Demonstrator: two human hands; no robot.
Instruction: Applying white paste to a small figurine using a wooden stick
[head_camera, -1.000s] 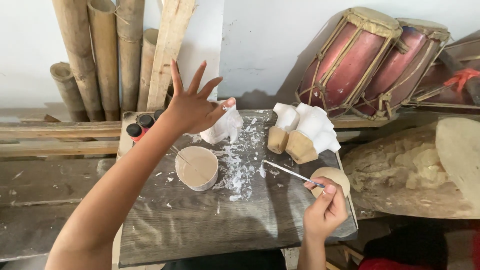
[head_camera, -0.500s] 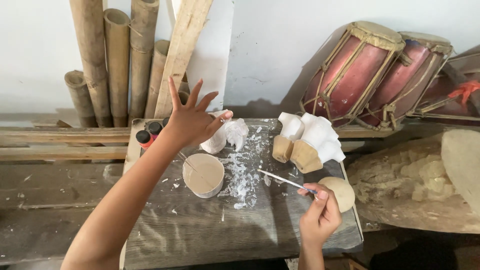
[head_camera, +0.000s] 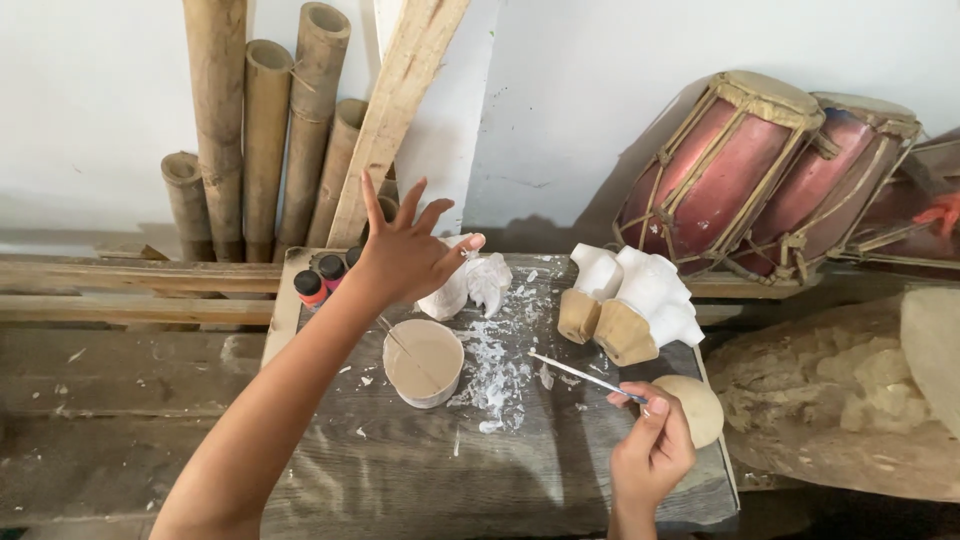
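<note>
Head view looks down on a grey board (head_camera: 400, 480) whose near part is bare between both forearms; bamboo poles (head_camera: 270, 130) and 2 drums (head_camera: 740, 180) close off the back. Left hand (head_camera: 405, 250) hovers with fingers spread, released, thumb touching a white carving (head_camera: 470, 283), above a cup (head_camera: 423, 362) of tan paste. Right hand (head_camera: 650, 450) pinches a thin brush (head_camera: 580, 373) near the right edge, beside a tan ball (head_camera: 700, 405). Paint bottles (head_camera: 320, 280) sit half hidden behind the left wrist. White flakes (head_camera: 500, 370) litter the middle.
</note>
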